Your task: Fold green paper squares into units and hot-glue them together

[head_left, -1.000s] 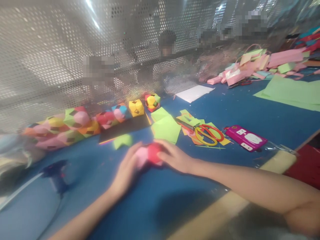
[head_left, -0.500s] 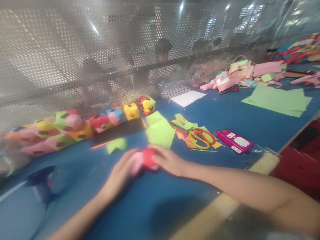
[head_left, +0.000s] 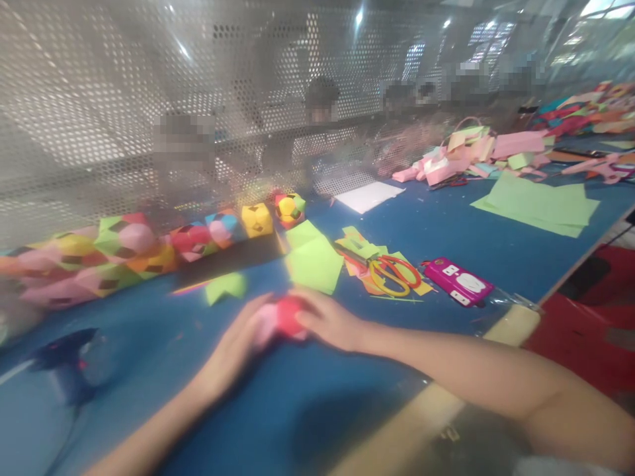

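Note:
Between my two hands, low over the blue table, is a small folded-paper piece [head_left: 291,316], red on the right and pink on the left. My left hand [head_left: 247,328] closes on its pink side, and my right hand [head_left: 325,319] grips the red side with thumb and fingers. The image is blurred, so its folds do not show clearly. Just beyond my left hand lies a light-green folded paper [head_left: 225,289]. Light-green paper sheets [head_left: 312,263] lie past my right hand, beside orange and green scraps with yellow-and-orange-handled scissors [head_left: 391,274] on them.
A glue gun [head_left: 64,363] with its cord stands at left. Several colourful paper balls [head_left: 129,241] line the perforated panel [head_left: 258,119]. A purple pouch [head_left: 459,281], white paper [head_left: 368,196], green sheets [head_left: 540,205] and pink scraps [head_left: 496,145] lie to the right. People sit behind the panel.
The view has shifted slightly, so most things appear a little further left. My hands keep the same hold on the red and pink paper piece.

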The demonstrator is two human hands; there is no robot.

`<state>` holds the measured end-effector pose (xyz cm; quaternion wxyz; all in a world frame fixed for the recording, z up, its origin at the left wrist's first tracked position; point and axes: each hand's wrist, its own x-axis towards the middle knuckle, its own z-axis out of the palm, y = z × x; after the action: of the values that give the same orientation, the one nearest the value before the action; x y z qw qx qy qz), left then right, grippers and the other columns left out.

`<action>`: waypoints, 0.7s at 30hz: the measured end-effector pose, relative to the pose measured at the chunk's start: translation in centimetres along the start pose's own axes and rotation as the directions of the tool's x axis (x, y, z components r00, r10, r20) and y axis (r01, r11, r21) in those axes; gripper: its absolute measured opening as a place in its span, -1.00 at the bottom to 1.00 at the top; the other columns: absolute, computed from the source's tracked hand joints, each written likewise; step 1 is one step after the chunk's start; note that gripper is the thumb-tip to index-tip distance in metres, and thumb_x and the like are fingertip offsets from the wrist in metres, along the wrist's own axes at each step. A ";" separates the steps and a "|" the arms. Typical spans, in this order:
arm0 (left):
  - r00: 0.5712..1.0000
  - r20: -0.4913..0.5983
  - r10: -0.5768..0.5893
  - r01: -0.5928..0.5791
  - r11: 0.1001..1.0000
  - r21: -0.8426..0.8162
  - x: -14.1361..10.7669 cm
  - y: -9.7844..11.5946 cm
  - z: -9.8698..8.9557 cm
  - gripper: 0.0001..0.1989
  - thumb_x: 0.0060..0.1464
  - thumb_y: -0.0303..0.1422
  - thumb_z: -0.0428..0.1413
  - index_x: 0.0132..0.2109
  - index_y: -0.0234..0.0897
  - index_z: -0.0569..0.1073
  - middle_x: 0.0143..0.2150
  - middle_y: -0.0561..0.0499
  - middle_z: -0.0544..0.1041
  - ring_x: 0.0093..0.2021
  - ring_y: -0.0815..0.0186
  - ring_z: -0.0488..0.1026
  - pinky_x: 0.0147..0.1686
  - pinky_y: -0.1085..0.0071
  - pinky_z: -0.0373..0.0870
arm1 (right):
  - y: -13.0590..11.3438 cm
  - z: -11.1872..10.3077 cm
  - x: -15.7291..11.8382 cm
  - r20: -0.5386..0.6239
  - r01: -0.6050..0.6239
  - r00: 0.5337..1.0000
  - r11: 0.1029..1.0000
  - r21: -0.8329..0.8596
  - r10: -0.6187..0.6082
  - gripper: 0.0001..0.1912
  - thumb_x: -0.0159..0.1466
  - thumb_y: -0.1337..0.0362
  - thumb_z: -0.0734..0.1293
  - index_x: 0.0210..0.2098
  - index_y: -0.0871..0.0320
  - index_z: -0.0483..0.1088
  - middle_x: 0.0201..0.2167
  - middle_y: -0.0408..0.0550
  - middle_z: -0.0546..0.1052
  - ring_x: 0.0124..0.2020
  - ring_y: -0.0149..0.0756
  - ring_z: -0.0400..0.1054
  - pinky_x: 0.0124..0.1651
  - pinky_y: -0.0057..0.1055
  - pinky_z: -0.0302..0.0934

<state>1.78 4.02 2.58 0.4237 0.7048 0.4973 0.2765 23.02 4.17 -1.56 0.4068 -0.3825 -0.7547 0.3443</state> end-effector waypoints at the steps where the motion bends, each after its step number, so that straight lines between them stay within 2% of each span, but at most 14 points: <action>1: 1.000 -0.001 -0.003 0.003 1.000 -0.006 0.0 0.0 0.1 -0.40 0.13 0.02 -0.14 0.18 -0.24 0.27 0.25 -0.08 0.26 0.24 0.07 0.18 0.24 0.16 0.04 | 0.1 0.1 0.0 0.000 0.003 1.000 1.000 -0.003 -0.003 -0.51 0.30 0.03 0.16 0.11 0.20 0.21 0.12 0.10 0.33 0.15 -0.20 0.20 0.17 -0.25 0.11; 6: 1.000 0.007 -0.026 0.026 0.996 -0.081 0.1 -0.2 0.1 -0.41 0.12 -0.01 -0.10 0.20 -0.22 0.24 0.26 -0.08 0.24 0.25 0.09 0.15 0.25 0.16 0.00 | 0.1 0.1 -0.2 -0.001 -0.021 1.000 1.000 0.005 0.021 -0.51 0.30 0.02 0.15 0.11 0.17 0.21 0.12 0.08 0.33 0.15 -0.19 0.21 0.19 -0.21 0.10; 9: 0.999 0.035 -0.023 0.028 0.988 -0.149 0.3 0.0 -0.4 -0.44 0.09 -0.09 0.01 0.20 -0.19 0.24 0.25 -0.06 0.26 0.20 0.09 0.22 0.19 0.18 0.13 | -0.1 -0.1 -0.2 0.004 -0.028 1.000 0.999 0.022 0.028 -0.52 0.31 0.02 0.13 0.13 0.13 0.19 0.14 0.07 0.31 0.16 -0.19 0.20 0.17 -0.19 0.14; 11: 0.997 0.071 -0.028 0.039 0.986 -0.160 0.4 0.1 -0.6 -0.41 0.03 -0.17 0.09 0.20 -0.21 0.24 0.22 -0.10 0.29 0.11 0.08 0.32 0.07 0.20 0.27 | -0.1 -0.3 -0.3 0.010 -0.030 0.999 0.999 0.030 0.030 -0.52 0.31 0.02 0.13 0.13 0.13 0.19 0.15 0.07 0.30 0.17 -0.18 0.18 0.16 -0.19 0.14; 14: 0.995 0.092 -0.024 0.040 0.984 -0.173 0.5 0.3 -0.7 -0.44 0.00 -0.24 0.12 0.16 -0.27 0.27 0.14 -0.14 0.37 0.00 0.10 0.40 -0.05 0.24 0.36 | -0.2 -0.4 -0.4 0.016 -0.045 0.999 0.999 0.029 0.044 -0.51 0.31 0.01 0.12 0.12 0.14 0.20 0.16 0.07 0.29 0.19 -0.17 0.15 0.22 -0.16 0.07; 17: 0.997 0.072 0.022 -0.007 0.979 -0.202 0.5 0.3 -0.8 -0.48 0.00 -0.25 0.14 0.12 -0.28 0.32 0.13 -0.15 0.38 0.03 0.09 0.37 -0.02 0.24 0.34 | -0.3 -0.5 -0.4 0.019 -0.075 0.997 0.996 0.051 0.075 -0.48 0.31 -0.01 0.10 0.15 0.14 0.17 0.19 0.07 0.26 0.22 -0.16 0.11 0.26 -0.13 -0.01; 21: 0.996 -0.031 0.086 -0.090 0.978 -0.186 0.6 0.3 -1.7 -0.52 -0.01 -0.23 0.15 0.08 -0.22 0.37 0.15 -0.12 0.36 0.09 0.05 0.32 -0.02 0.23 0.33 | -0.2 -0.7 -0.3 -0.004 -0.125 0.992 0.986 0.107 0.126 -0.44 0.32 -0.03 0.06 0.20 0.13 0.08 0.17 0.09 0.27 0.16 -0.16 0.19 0.18 -0.13 0.10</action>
<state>0.74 5.13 3.61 0.4699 0.6799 0.4421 0.3485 23.73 3.92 -1.17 0.4082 -0.4089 -0.7074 0.4071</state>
